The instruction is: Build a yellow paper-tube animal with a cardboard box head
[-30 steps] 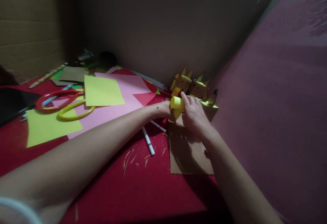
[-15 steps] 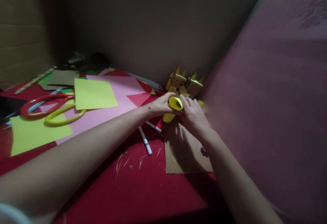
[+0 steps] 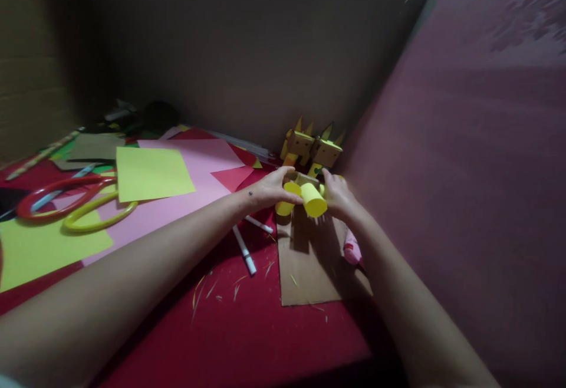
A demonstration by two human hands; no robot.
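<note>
The left hand [image 3: 270,190] held a small cardboard piece [image 3: 309,180] between its thumb and its other fingers. Two yellow paper tubes [image 3: 313,200] were against this piece, on the side toward the person. The right hand [image 3: 340,195] was at the other end with its fingers bent and touching; whether it also gripped, I could not tell, because the hand hid its own contact.

About marks: beside the right wrist, partly behind the forearm, lay a pink object [image 3: 351,249] with a small red patch, which was too small to be read. Just beyond the hands stood two cardboard figures [image 3: 299,144] with yellow pointed ears, bearing small dark dots on their fronts.

About edges: the held piece was above the far part of a flat cardboard sheet [image 3: 309,285]. The near edge of this sheet ended well on the near side of both hands, and its left edge met the red cloth [image 3: 221,341]. The room was widest there, below the left forearm, where thin scraps were scattered. To the right of the right hand the pink wall [image 3: 464,152] rose close. Left of the left hand, scissors handles [image 3: 66,223] lay partly under a yellow paper [image 3: 152,176].
</note>
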